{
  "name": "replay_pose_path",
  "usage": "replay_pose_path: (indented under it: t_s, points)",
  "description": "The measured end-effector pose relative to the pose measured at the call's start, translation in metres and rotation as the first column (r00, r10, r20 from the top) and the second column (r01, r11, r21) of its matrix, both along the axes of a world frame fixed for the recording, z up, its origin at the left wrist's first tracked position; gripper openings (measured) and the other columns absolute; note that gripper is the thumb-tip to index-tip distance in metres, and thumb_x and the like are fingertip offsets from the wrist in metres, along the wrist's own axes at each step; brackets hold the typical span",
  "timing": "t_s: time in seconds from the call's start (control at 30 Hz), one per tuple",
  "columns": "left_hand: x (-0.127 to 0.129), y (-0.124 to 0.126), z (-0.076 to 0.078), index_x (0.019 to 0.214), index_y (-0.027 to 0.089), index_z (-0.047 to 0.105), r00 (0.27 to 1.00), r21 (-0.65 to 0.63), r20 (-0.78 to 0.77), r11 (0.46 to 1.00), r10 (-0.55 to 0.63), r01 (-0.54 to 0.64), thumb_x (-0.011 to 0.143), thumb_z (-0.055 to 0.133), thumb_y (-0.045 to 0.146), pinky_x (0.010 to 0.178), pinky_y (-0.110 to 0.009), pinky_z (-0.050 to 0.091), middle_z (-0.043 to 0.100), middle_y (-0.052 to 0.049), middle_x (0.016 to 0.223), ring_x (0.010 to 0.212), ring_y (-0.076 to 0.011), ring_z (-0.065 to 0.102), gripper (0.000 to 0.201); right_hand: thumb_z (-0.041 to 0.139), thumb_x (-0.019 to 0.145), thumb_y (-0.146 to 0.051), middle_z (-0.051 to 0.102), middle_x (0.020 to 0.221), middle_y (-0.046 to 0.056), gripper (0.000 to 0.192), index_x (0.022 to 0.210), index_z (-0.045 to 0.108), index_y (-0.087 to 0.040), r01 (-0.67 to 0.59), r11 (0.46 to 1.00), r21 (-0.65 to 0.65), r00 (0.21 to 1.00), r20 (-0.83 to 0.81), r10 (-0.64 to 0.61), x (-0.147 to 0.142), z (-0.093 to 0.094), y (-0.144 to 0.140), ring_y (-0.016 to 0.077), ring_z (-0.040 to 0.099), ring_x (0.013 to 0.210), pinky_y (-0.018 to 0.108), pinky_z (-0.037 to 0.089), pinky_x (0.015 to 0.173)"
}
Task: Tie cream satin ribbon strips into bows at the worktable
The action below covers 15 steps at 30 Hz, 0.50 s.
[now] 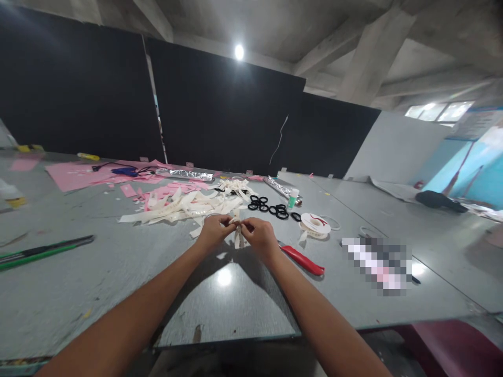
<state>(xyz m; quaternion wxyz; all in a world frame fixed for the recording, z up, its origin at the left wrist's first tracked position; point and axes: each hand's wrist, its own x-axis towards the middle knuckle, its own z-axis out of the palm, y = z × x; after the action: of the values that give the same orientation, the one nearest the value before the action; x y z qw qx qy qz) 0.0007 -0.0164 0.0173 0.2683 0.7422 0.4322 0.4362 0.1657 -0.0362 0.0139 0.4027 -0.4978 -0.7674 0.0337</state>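
Both hands meet above the grey table [188,309], pinching a cream ribbon [238,241] whose ends stick out above and below the fingers. My left hand [214,229] is closed on its left side, and my right hand [259,232] is closed on its right side. The fingers partly hide the middle of the ribbon, so I cannot tell whether it is knotted. Just behind lies a loose pile of cut cream ribbon strips [184,206]. Several black hair ties [281,212] lie to the right, beside a ribbon spool [315,224].
A red-handled tool [302,260] lies right of my right hand. Farther back are a glue stick [293,199], foil-wrapped bars [188,175] and pink sheets [82,175]. Green-and-black long tools [47,250] lie left. A blurred-out item [375,264] sits right. Dark panels [220,110] stand behind.
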Motion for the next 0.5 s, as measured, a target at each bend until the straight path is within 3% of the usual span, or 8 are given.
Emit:
replay_pose_path:
  t_s: [0.3, 0.5]
  points:
    - [-0.0012, 0.0005, 0.0006, 0.062, 0.014, 0.060, 1.000, -0.051, 0.027, 0.999, -0.012, 0.013, 0.074, 0.055, 0.044, 0.057, -0.023, 0.031, 0.050, 0.003, 0.056, 0.059, -0.0113, 0.044, 0.033, 0.057, 0.082, -0.023, 0.070, 0.077, 0.003, 0.015, 0.084, 0.071, -0.019, -0.033, 0.999, 0.002, 0.999, -0.025, 0.033, 0.0020, 0.0007, 0.0008, 0.0131, 0.060, 0.066, 0.022, 0.043, 0.064]
    - [-0.0010, -0.0016, 0.0022, 0.056, 0.014, 0.056, 1.000, 0.038, -0.008, 0.999, 0.012, -0.012, 0.073, 0.057, 0.037, 0.058, -0.023, 0.030, 0.046, 0.004, 0.053, 0.057, -0.0103, 0.042, 0.029, 0.057, 0.081, -0.022, 0.070, 0.076, 0.003, 0.014, 0.082, 0.071, -0.019, -0.030, 0.999, 0.012, 0.999, 0.010, 0.030, 0.0012, 0.0040, -0.0017, 0.0134, 0.060, 0.068, 0.022, 0.042, 0.065]
